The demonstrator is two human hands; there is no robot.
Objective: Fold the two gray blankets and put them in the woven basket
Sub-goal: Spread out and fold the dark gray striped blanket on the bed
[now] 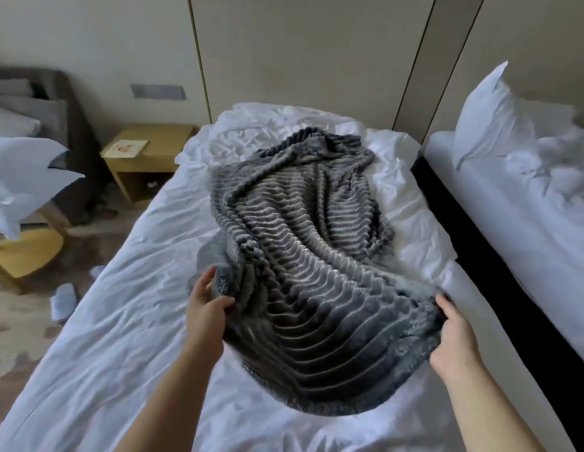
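- Both forearms cut off at frame bottom.
- Left hand [208, 300] pinches gray blanket [303, 256] edge; right hand [453, 334] grips opposite edge, fingers hidden.
- Blanket bunched on white bed [120, 321].

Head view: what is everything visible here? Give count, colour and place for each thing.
gray blanket: one, gray, ribbed, crumpled along the middle of the near bed
near bed: one, rumpled white sheet, centre
second bed: one, white bedding, right, across a dark gap
upright pillow: one, white, on the second bed
loose pillow: one, white, left edge
nightstand: one, light wood, left of the near bed's far end
card: one, pale, on the nightstand
upholstered seat: one, gray, far left by the wall
slippers: two, white, on the floor at left
woven basket: none in view
left hand: one, grips the blanket's near left edge
right hand: one, grips the blanket's near right edge
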